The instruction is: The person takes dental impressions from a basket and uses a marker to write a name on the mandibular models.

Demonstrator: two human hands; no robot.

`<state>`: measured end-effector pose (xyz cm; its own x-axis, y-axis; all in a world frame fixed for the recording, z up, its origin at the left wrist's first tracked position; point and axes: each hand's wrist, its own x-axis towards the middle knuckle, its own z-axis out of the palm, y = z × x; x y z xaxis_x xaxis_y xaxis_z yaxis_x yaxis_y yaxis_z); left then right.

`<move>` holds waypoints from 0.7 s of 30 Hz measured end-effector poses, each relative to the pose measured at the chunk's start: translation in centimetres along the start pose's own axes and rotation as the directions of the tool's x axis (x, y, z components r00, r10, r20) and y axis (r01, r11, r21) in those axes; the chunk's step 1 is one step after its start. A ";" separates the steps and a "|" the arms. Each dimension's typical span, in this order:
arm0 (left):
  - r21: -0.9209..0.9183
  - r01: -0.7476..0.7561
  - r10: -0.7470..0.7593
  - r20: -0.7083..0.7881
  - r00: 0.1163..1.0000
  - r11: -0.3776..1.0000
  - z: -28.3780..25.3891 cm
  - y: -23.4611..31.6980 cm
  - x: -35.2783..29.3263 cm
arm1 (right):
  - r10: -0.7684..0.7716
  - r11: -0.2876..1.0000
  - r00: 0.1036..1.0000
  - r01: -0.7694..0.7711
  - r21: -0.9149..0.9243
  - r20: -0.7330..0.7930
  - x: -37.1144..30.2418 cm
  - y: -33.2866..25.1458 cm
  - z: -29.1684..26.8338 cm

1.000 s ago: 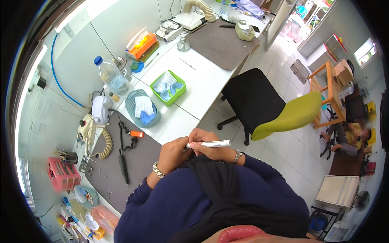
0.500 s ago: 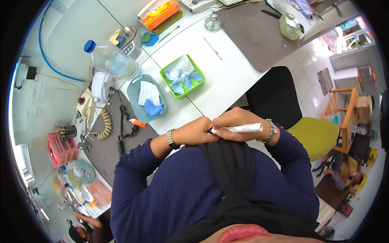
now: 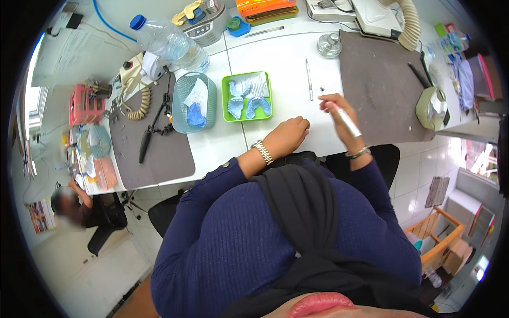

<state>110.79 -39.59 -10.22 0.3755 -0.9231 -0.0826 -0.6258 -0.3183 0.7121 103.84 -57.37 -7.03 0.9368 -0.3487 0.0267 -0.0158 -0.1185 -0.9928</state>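
My right hand [image 3: 344, 123] is shut on a white marker [image 3: 347, 122], above the white tabletop near its front edge. A small dark spot [image 3: 322, 89], too small to make out, shows just beyond its fingertips. At the table edge rests my left hand [image 3: 288, 135], fingers curled in; whatever they hold, if anything, is hidden. Beyond it, a green tray [image 3: 247, 120] holds several blue dental impressions [image 3: 259, 107] and a printed paper. Left of that, a teal basket [image 3: 183, 114] contains a blue impression [image 3: 196, 115] and a paper slip [image 3: 198, 94]. A thin pen-like tool [image 3: 309, 79] lies right of the tray.
A large water bottle [image 3: 169, 45], a glass jar [image 3: 329, 45] and an orange box [image 3: 265, 7] stand toward the back. Grey mats [image 3: 379, 95] cover both sides; a black handpiece [image 3: 145, 146] with its cord lies on the left. Another person [image 3: 74, 206] sits far left.
My hands have come apart: the right moved right and forward over the table with the marker, the left moved forward to the table edge. The view has shifted toward the tabletop.
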 end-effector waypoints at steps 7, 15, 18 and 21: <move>0.650 -0.112 0.169 -0.024 0.985 0.751 3.1 -1.4 3.6 | -0.057 0.985 0.997 0.048 -0.165 -0.047 0.4 4.7 1.7; 0.554 0.175 0.127 -0.463 0.877 0.814 -4.1 -0.5 -0.2 | -0.133 0.957 0.989 0.112 -0.269 -0.063 2.1 5.4 -1.1; 0.393 0.414 -0.111 -0.601 0.791 0.821 -7.1 -2.0 -2.1 | -0.098 0.960 0.994 0.081 -0.267 -0.051 1.8 5.7 -1.0; 0.330 0.452 -0.231 -0.534 0.814 0.829 -8.0 -3.6 -2.6 | -0.113 0.963 0.993 0.105 -0.250 -0.018 1.8 5.8 -0.6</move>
<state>117.55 -34.32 -6.98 0.8149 -0.5624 0.1402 -0.5746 -0.7522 0.3226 105.25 -59.21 -12.64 0.9261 -0.3499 0.1410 -0.0040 -0.3830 -0.9237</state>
